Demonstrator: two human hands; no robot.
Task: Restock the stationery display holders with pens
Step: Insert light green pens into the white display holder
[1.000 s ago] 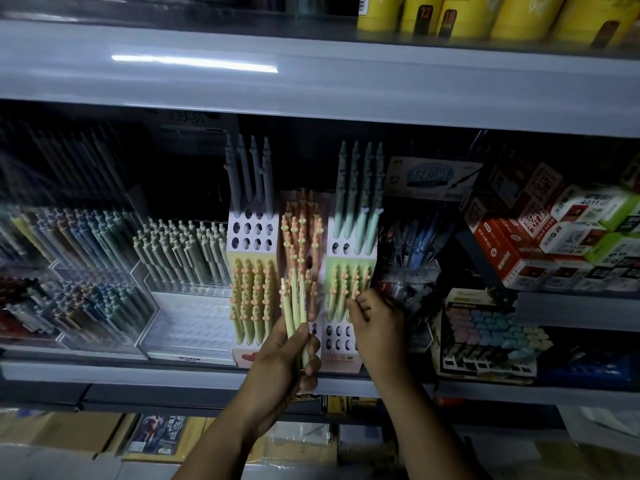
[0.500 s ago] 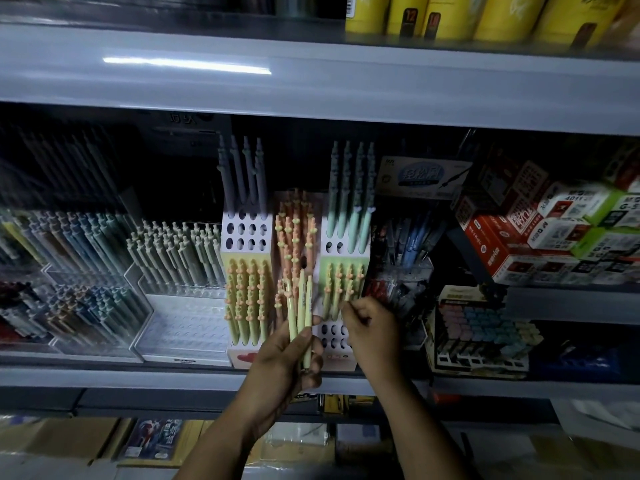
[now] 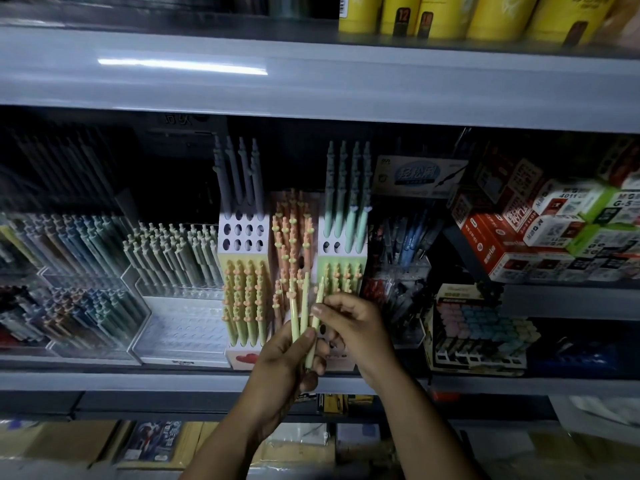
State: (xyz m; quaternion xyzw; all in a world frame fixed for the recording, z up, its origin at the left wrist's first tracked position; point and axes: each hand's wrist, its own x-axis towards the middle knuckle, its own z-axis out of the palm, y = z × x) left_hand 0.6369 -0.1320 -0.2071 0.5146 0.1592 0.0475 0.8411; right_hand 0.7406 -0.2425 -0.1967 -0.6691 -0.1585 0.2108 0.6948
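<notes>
Right hand [image 3: 353,327] has left the tiered pen holder [image 3: 343,252] and now pinches one pale green pen [image 3: 319,296]. Left hand [image 3: 282,368] grips the bunch of green pens [image 3: 299,313] upright, that pen among them, just in front of the holder

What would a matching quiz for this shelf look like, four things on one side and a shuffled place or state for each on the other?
Things:
1. grey pens
2. yellow tubs
3. left hand
4. right hand

Place or state:
a. pinches one pen of the bunch
b. on the upper shelf
c. stand at the top of the white holder
d. grips pale green pens

Pairs: 1-c, 2-b, 3-d, 4-a
</notes>
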